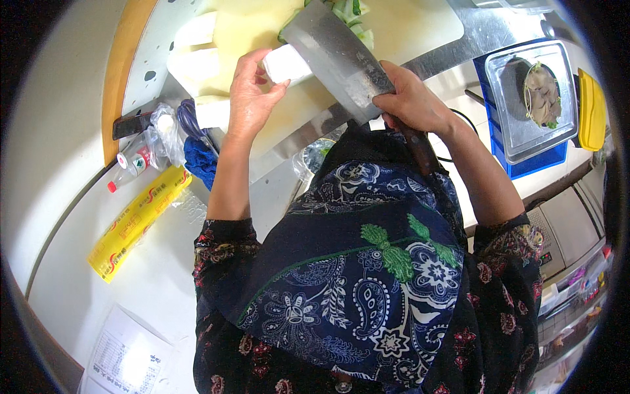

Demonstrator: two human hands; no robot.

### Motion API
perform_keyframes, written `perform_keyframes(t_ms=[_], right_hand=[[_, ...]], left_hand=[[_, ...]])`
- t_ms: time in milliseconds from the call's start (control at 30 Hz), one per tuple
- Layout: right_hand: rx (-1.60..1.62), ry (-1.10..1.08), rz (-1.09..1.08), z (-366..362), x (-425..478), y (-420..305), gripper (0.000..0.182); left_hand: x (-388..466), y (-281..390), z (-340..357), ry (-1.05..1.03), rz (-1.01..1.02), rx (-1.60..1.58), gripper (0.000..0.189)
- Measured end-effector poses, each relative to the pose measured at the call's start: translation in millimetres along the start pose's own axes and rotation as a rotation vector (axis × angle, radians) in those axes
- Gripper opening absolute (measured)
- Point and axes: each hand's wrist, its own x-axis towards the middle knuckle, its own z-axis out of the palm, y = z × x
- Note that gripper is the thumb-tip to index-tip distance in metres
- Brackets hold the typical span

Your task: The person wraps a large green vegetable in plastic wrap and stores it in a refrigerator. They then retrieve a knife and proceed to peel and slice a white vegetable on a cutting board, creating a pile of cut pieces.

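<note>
My left hand [252, 93] holds a white block [287, 64], perhaps tofu, between thumb and fingers, above a pale yellow cutting board [393, 24]. In my right hand [411, 98] is a broad cleaver [339, 59], gripped near the base of its blade and its dark handle. The blade lies against or just over the block's right end; contact is unclear. Several more white blocks [196, 64] rest along the board's left side. Cut green vegetable pieces [352, 15], which look like cucumber, lie behind the blade at the top.
Left of the board are a bundled blue cable [191, 115], a blue cloth [201, 160], a plastic bottle [133, 162] and a yellow cling film box [140, 221]. Printed papers [130, 352] lie lower left. At right, a clear lidded container [531, 143] sits over a blue crate [539, 165].
</note>
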Motion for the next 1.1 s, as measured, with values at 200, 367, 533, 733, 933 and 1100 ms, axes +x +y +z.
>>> perform_keyframes(t_ms=[200, 367, 533, 733, 933, 1100], right_hand=[[-0.092, 0.001, -0.012, 3, 8, -9, 0.032], [-0.125, -0.043, -0.087, 8, 28, -9, 0.027], [-0.041, -0.075, -0.102, 12, 42, -13, 0.027], [-0.167, 0.187, -0.259, 8, 21, -19, 0.029], [-0.191, 0.121, -0.122, -10, -9, -3, 0.029], [-0.041, 0.066, -0.002, -1, -20, 6, 0.031]], left_hand=[[-1, -1, 1, 0.001, 0.040, -0.034, 0.051], [1, -3, 1, -0.022, 0.146, 0.117, 0.054], [0, -4, 3, 0.038, 0.062, 0.020, 0.048], [-16, -4, 13, 0.293, -0.201, 0.033, 0.048], [-24, 10, -4, 0.275, 0.243, 0.573, 0.044], [-6, 21, -9, 0.009, 0.025, 0.291, 0.036]])
